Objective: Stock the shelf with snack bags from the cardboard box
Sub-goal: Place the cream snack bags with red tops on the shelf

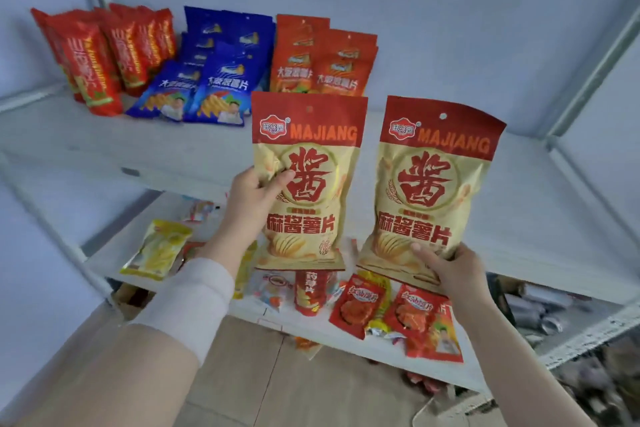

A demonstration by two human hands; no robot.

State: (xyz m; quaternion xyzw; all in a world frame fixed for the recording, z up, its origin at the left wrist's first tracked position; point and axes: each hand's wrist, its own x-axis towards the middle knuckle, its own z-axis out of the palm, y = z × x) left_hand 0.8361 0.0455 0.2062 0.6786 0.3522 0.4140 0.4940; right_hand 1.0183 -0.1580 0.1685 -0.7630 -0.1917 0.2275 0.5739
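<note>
Cream-and-red MAJIANG bags, upright before the white shelf [104, 149]: left hand [254, 199] grips one bag [306, 184] (thumb across its front), right hand [452, 269] pinches the other bag [433, 184] at its bottom corner.

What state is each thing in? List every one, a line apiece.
left hand: grips the left Majiang bag by its left edge
right hand: grips the right Majiang bag by its bottom corner
left Majiang bag: upright, held in the air
right Majiang bag: upright, held in the air
red bags: standing on the upper shelf
blue bags: front two tilted
orange bags: standing
yellow bag: lying flat on the lower shelf
</note>
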